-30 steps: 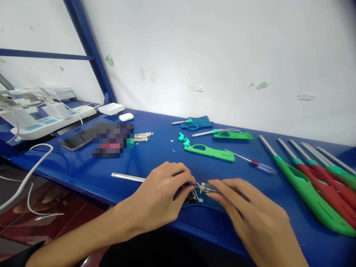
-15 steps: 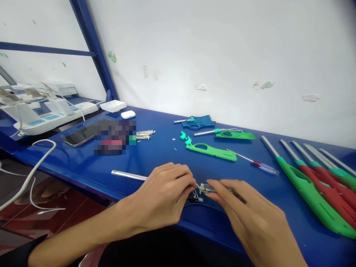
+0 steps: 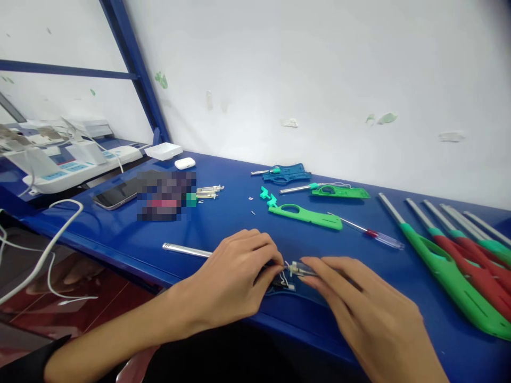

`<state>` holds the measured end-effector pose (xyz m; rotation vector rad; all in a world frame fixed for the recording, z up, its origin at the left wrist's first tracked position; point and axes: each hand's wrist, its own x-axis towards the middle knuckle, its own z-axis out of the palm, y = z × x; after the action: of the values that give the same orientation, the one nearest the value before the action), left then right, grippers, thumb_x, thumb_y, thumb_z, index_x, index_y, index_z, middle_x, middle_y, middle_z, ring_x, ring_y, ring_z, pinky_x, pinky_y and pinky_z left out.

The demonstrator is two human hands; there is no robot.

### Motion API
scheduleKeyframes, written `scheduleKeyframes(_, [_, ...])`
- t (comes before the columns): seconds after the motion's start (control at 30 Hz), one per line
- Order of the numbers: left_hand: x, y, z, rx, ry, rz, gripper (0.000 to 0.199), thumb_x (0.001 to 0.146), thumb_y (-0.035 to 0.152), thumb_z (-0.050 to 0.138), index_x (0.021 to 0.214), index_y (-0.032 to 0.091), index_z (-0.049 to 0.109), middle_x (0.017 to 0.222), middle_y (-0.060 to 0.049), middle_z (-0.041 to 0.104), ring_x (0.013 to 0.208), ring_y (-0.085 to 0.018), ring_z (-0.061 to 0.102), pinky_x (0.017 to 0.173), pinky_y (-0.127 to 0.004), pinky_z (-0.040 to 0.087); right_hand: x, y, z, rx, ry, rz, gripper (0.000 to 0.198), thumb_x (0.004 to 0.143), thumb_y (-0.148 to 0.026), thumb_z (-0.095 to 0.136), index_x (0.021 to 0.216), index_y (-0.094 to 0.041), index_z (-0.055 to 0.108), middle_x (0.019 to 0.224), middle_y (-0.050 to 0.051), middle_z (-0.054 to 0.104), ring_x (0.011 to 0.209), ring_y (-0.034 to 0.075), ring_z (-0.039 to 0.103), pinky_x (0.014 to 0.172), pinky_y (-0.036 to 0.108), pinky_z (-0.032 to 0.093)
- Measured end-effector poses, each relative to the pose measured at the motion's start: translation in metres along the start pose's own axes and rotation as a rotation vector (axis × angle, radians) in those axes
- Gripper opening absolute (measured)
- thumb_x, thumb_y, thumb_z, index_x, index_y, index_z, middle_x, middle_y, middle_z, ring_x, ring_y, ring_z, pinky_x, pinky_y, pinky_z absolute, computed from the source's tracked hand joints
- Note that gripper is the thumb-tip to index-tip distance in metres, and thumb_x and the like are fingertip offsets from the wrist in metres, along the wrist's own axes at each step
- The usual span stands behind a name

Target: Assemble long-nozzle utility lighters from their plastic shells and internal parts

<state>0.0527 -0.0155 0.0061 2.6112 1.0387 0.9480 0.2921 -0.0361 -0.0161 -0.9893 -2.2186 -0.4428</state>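
My left hand [image 3: 245,276] is closed, thumb and forefinger pinched together over an opened blue lighter handle [image 3: 309,293]. Thin white wire [image 3: 283,277] curls beside those fingertips; what they pinch is mostly hidden. A small clear fuel tank [image 3: 300,268] with a pale valve end is gripped between the thumb and fingers of my right hand [image 3: 359,298], its valve facing my left fingertips. From under my left hand a metal lighter tube [image 3: 186,250] sticks out to the left along the table.
Beyond the hands lie a green handle half [image 3: 305,217], opened green [image 3: 339,192] and blue [image 3: 285,173] lighters, and a screwdriver [image 3: 383,238]. Several whole lighters, including a green one [image 3: 447,279], lie right. Clear tanks [image 3: 209,190], a phone [image 3: 120,191] and a power strip [image 3: 88,166] are left.
The view has shifted slightly. Both hands stay close together in the same grips, and the clear tank has tilted a little at its valve end.
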Motion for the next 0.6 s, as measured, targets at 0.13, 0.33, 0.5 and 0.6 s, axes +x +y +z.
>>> scheduleKeyframes(0.13, [-0.0023,-0.0004,0.0018,0.027,0.007,0.046,0.018,0.105,0.01,0.056,0.095,0.013,0.072,0.097,-0.005,0.075,0.085,-0.019,0.069,0.083,-0.036,0.048,0.001,-0.0009,-0.0016,0.019,-0.025,-0.01,0.025,0.114,-0.026,0.051,0.123,-0.017,0.072,0.108,0.006,0.076,0.093,0.018,0.074,0.082,0.031,0.049])
scheduleKeyframes(0.33, [-0.002,-0.0005,0.0042,0.064,0.052,0.065,0.018,0.101,0.006,0.059,0.091,0.012,0.072,0.091,-0.003,0.073,0.076,-0.016,0.064,0.075,-0.037,0.04,-0.0018,0.0006,-0.0011,0.028,-0.066,-0.02,0.024,0.114,-0.025,0.053,0.132,-0.02,0.067,0.108,0.005,0.073,0.092,0.014,0.073,0.071,0.027,0.05])
scheduleKeyframes(0.5, [-0.0009,-0.0015,0.0046,0.056,0.054,0.062,0.017,0.101,0.006,0.061,0.092,0.012,0.074,0.091,-0.003,0.074,0.075,-0.016,0.062,0.075,-0.037,0.039,-0.0049,0.001,-0.0007,0.007,-0.1,-0.043,0.026,0.114,-0.024,0.053,0.136,-0.019,0.065,0.11,0.005,0.073,0.093,0.013,0.074,0.069,0.026,0.051])
scheduleKeyframes(0.6, [-0.0012,-0.0011,0.004,0.045,0.059,0.034,0.016,0.103,0.009,0.062,0.093,0.014,0.074,0.092,-0.002,0.075,0.077,-0.015,0.064,0.077,-0.037,0.039,-0.0022,-0.0005,-0.0023,-0.008,-0.076,-0.024,0.027,0.115,-0.027,0.051,0.131,-0.018,0.07,0.105,0.005,0.076,0.089,0.015,0.076,0.065,0.028,0.052])
